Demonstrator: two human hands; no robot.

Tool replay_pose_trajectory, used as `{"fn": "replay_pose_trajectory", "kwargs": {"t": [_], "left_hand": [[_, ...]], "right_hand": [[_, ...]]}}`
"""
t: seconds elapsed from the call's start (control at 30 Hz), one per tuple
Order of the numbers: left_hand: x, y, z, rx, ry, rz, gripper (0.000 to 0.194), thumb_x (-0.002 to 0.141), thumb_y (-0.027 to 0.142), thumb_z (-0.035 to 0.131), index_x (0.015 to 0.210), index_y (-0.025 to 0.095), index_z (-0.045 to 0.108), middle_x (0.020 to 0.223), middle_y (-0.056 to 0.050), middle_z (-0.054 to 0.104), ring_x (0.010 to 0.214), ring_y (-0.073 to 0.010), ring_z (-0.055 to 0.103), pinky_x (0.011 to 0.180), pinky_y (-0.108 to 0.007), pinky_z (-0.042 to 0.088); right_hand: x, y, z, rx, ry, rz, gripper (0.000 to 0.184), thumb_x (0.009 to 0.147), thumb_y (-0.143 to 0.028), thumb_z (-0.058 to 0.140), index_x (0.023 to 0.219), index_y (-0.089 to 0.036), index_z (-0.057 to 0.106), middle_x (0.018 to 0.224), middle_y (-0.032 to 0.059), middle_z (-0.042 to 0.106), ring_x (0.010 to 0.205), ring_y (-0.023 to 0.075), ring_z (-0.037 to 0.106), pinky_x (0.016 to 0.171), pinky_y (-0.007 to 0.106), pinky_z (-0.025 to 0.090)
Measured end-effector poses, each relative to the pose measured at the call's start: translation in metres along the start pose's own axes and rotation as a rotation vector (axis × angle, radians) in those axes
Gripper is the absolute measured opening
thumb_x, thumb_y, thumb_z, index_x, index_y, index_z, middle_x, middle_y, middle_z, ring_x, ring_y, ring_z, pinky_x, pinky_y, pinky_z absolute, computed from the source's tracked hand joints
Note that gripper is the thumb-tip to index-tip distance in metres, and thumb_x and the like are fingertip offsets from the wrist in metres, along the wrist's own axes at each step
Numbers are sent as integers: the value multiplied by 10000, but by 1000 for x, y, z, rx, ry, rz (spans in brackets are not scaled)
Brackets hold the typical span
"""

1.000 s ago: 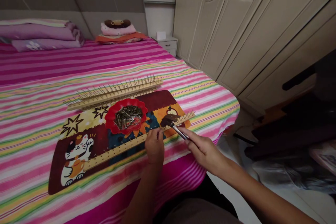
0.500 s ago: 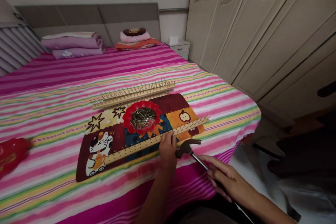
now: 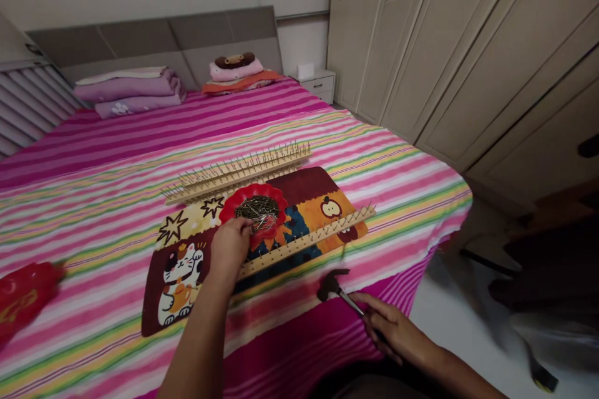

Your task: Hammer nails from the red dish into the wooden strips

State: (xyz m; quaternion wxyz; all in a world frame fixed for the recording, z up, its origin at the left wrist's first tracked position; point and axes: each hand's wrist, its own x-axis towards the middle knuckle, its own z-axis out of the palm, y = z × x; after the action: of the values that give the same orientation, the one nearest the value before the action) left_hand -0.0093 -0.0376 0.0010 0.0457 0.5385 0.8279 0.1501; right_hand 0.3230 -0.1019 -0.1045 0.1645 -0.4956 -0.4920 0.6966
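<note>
My left hand [image 3: 230, 243] reaches into the red scalloped bowl [image 3: 227, 202], its fingertips pinched together at the near left side of a heap of nails [image 3: 259, 207]. Whether a nail is between them I cannot make out. My right hand [image 3: 386, 324] grips a claw hammer [image 3: 333, 285] by its handle, the head hanging just off the near edge of the mat. A long wooden strip [image 3: 306, 240] lies slantwise across the patterned mat [image 3: 306, 184]; nails stand up from its right part, and small dark holes dot the rest. My left forearm hides its left end.
Behind the bowl lie more wooden strips [image 3: 238, 173] bristling with upright nails. A red packet [image 3: 28, 293] is at the left on the striped bedspread [image 3: 93, 230]. Folded bedding [image 3: 133, 90] sits by the headboard; a wardrobe [image 3: 421, 43] stands at the right.
My left hand has left the wooden strip and moved left to the bowl of nails. My right hand, still on the hammer, has dropped slightly, and the view has shifted a little.
</note>
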Motion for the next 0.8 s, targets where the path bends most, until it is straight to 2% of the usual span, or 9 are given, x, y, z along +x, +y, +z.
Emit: {"fn": "replay_pose_trajectory", "kwargs": {"t": [0.1,0.23,0.47,0.6,0.73,0.8], "left_hand": [[23,1,6,108,-118,48,330,835,201,439,1014,245,712,1027,-48,698,936,-178,629,860,-268,456],[39,6,18,205,-221,46,375,836,188,425,1083,269,695,1102,-57,680,990,-183,630,862,-263,464],[46,-3,17,229,-239,18,449,839,181,405,1242,197,603,1198,-115,642,1053,-210,619,942,-285,434],[50,-5,12,231,-272,18,409,823,180,429,1172,204,642,1147,-94,672,992,-190,638,879,-257,453],[53,-10,3,218,-357,-29,268,801,213,471,918,230,712,937,-35,731,829,-166,656,750,-233,469],[54,-15,-3,181,-328,-49,248,789,215,483,882,238,712,918,-14,735,818,-157,652,731,-225,465]], "right_hand": [[0,-3,0,13,18,9,619,743,-405,456,1309,-157,494,493,-102,437,311,63,318,276,142,204],[1,-4,1,38,31,55,631,720,-368,445,1312,-151,484,505,-101,451,313,58,317,274,139,206],[2,-7,-1,52,-10,73,632,728,-376,448,1318,-152,477,468,-112,435,301,61,305,280,139,194],[1,-11,-2,45,-24,66,597,742,-383,456,1294,-160,505,479,-110,432,292,58,312,275,144,188],[2,-8,-2,51,-35,48,603,756,-403,457,1303,-152,492,487,-114,435,279,47,296,268,145,173],[3,-5,-3,57,-36,51,617,754,-416,463,1308,-146,481,487,-113,440,280,46,299,264,143,175]]}}
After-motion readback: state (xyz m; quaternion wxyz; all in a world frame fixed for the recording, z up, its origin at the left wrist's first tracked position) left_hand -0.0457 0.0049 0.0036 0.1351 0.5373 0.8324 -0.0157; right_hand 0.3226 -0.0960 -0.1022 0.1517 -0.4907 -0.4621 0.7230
